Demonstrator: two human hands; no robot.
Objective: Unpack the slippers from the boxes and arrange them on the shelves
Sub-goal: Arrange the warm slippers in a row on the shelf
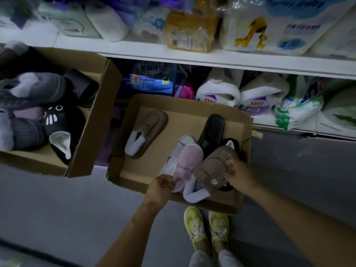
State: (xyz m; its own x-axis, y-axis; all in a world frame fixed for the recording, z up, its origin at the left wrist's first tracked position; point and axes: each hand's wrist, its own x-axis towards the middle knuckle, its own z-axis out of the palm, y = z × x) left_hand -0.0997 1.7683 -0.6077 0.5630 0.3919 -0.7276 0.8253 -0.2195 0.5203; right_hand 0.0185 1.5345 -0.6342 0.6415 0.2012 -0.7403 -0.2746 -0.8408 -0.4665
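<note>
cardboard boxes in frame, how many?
2. The left box is packed with plush slippers; the centre box sits just beyond the yellow shoes. Others may be out of frame.

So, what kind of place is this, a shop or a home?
Most likely a shop or its stockroom: white shelves crowded with packaged goods such as detergent bottles, and open cardboard boxes of new slippers on the floor.

Shop (stocked shelves [212, 61], slipper cartons [192, 105])
</note>
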